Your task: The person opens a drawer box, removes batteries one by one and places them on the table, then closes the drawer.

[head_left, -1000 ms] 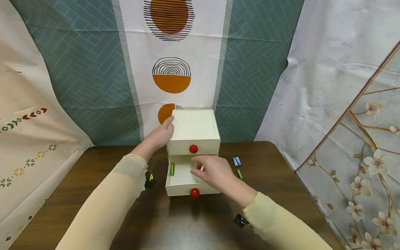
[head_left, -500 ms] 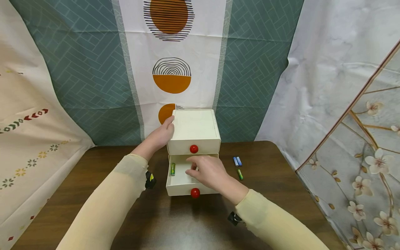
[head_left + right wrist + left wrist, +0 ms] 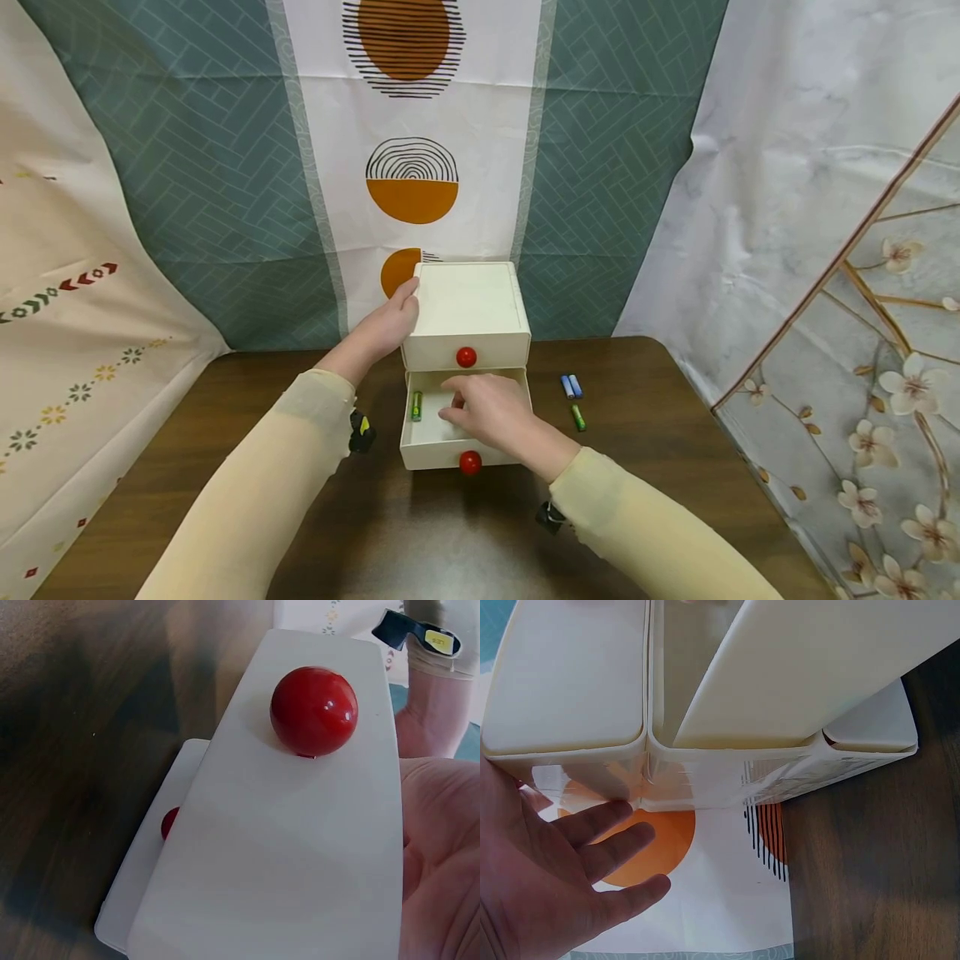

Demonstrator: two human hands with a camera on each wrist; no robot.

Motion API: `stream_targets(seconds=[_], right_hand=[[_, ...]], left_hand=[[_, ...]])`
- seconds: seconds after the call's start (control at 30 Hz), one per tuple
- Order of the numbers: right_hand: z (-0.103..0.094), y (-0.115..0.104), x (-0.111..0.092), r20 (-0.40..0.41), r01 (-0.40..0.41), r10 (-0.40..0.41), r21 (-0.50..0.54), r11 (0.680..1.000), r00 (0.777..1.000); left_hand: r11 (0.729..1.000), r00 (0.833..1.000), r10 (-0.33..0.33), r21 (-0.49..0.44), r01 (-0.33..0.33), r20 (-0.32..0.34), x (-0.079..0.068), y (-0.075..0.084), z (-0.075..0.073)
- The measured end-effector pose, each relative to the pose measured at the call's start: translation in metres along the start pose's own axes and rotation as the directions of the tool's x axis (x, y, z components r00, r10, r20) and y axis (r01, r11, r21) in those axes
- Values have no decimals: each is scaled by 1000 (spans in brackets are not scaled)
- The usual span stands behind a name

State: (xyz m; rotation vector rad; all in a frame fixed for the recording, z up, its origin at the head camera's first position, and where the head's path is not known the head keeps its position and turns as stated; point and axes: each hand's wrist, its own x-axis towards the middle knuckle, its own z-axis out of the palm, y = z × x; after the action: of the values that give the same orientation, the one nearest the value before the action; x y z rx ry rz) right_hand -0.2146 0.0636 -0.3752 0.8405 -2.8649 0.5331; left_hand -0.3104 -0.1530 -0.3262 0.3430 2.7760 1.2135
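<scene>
A white drawer unit (image 3: pixel 471 298) with red knobs stands on the table, its middle drawer (image 3: pixel 431 456) pulled out. Against the unit's upper left side rests my left hand (image 3: pixel 384 323); the left wrist view shows its fingers (image 3: pixel 630 896) fairly straight beside the casing. My right hand (image 3: pixel 491 408) reaches into the pulled-out drawer, thumb and forefinger bent toward each other. I cannot tell whether anything is between those fingertips. A green battery (image 3: pixel 417 406) lies at the drawer's left. In the right wrist view the drawer front (image 3: pixel 277 840) hides the right fingers.
Right of the unit, two blue batteries (image 3: pixel 572 386) lie side by side on the brown table (image 3: pixel 645 467), with another green battery (image 3: pixel 578 417) nearer me. A closed lower drawer (image 3: pixel 146 862) shows below in the right wrist view. Patterned cloth (image 3: pixel 600 167) hangs behind.
My right hand has moved left, farther over the pulled-out drawer. The left hand stays against the unit, and the visible batteries lie where they were.
</scene>
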Motion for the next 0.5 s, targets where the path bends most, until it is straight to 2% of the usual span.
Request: stream_targets(seconds=[0.5], right_hand=[[10, -2, 11, 19, -11, 11, -32, 999, 1000]], left_hand=[[1000, 1000, 5, 3, -5, 6, -1, 0, -1]])
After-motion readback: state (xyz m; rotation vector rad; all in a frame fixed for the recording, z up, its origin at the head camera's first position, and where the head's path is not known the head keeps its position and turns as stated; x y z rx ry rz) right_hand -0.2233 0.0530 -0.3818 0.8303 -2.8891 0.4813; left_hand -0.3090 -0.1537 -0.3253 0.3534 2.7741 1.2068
